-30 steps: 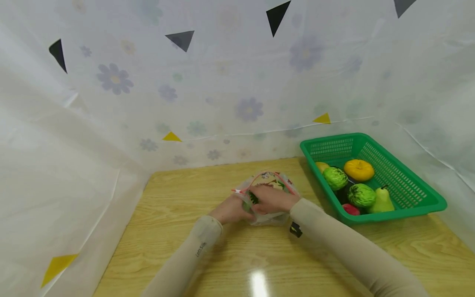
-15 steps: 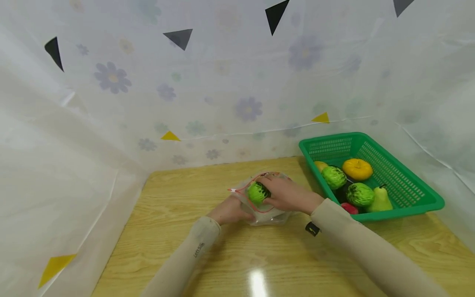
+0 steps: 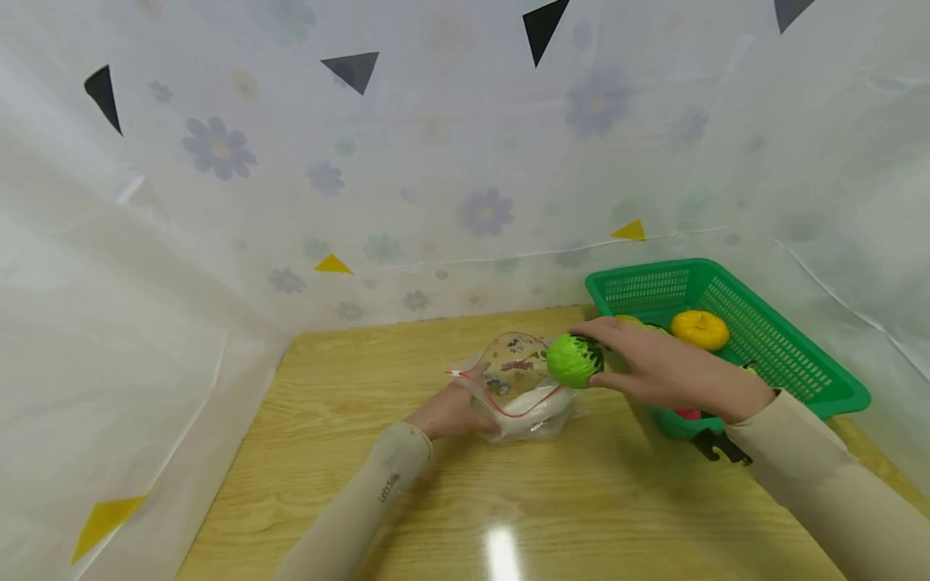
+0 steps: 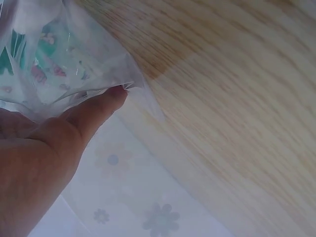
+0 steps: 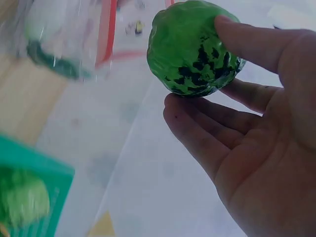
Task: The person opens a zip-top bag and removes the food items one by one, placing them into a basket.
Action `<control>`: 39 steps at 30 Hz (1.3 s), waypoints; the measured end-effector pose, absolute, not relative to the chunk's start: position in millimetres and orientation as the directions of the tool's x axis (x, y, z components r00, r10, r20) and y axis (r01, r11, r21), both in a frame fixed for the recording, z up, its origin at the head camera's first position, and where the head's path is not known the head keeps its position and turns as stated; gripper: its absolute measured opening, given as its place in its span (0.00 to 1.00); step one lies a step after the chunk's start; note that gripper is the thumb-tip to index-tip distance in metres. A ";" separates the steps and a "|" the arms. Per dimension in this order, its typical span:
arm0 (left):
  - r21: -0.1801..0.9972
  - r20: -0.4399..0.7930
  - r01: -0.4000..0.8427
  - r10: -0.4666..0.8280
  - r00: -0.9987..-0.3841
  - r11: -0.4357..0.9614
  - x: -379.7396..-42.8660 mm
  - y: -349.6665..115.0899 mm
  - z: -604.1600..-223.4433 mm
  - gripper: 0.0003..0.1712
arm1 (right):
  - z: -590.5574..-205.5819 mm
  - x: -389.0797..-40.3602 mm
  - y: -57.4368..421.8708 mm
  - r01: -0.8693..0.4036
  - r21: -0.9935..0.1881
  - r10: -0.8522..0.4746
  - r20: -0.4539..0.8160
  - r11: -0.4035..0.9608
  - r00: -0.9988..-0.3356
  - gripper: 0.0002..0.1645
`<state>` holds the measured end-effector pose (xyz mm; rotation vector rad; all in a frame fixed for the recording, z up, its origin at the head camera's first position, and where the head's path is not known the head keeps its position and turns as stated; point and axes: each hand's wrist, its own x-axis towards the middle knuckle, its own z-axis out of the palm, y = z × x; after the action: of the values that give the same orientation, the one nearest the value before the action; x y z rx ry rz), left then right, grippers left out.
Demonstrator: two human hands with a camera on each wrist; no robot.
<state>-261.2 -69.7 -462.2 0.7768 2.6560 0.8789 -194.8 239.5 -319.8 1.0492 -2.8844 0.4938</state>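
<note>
In the head view my left hand [image 3: 452, 410] pinches the side of a clear zip bag [image 3: 517, 365] with a red zip line and printed pictures. The bag's mouth gapes upward, and a long white vegetable [image 3: 536, 409] with a green end lies inside. In the left wrist view a thumb presses the film near the bag's corner [image 4: 106, 74]. My right hand [image 3: 657, 367] grips a bumpy green custard apple [image 3: 572, 361] with dark patches, held up just right of the bag's mouth. Thumb and fingertips hold it from one side in the right wrist view.
A green plastic basket [image 3: 795, 347] stands at the right of the wooden table [image 3: 363, 359]. In it are a yellow pumpkin [image 3: 700, 329] and other fruit, partly hidden behind my right hand. White flowered sheeting [image 3: 407, 202] hangs at the back and sides.
My right hand has come out of the bag with the custard apple and moved right toward the basket. My left hand stays at the bag, whose contents now show.
</note>
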 end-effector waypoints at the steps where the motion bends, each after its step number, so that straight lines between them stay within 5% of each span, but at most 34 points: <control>1: 0.603 -0.060 0.409 0.551 -0.832 0.685 -261.1 -69.7 -461.5 0.66 | -317.0 -193.8 248.4 -0.619 -0.281 -0.605 0.144 0.734 -0.783 0.40; 12: 0.599 -0.083 0.404 0.555 -0.828 0.692 -262.8 -72.5 -462.5 0.67 | -318.9 -200.2 352.9 -0.377 -0.209 -0.358 0.124 0.902 -0.925 0.43; 20: 0.599 -0.083 0.406 0.558 -0.826 0.690 -262.3 -72.3 -460.8 0.67 | -349.9 -219.6 410.1 -0.308 -0.177 -0.304 0.046 0.935 -0.951 0.44; 27: 0.592 -0.104 0.403 0.563 -0.820 0.698 -262.0 -70.1 -462.6 0.65 | -370.6 -228.4 430.7 -0.260 -0.172 -0.273 -0.056 0.950 -0.960 0.45; 33: 0.586 -0.115 0.408 0.570 -0.813 0.700 -261.8 -69.1 -463.2 0.43 | -373.8 -226.0 432.9 -0.260 -0.163 -0.272 -0.058 0.952 -0.960 0.42; 39: 0.584 -0.117 0.408 0.570 -0.813 0.702 -260.4 -69.1 -462.3 0.50 | -368.4 -220.0 422.3 -0.273 -0.141 -0.282 -0.050 0.952 -0.958 0.39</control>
<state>-260.4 -69.1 -462.3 0.7734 2.6227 0.7984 -220.0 422.3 -368.4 0.4511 -3.1723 0.2134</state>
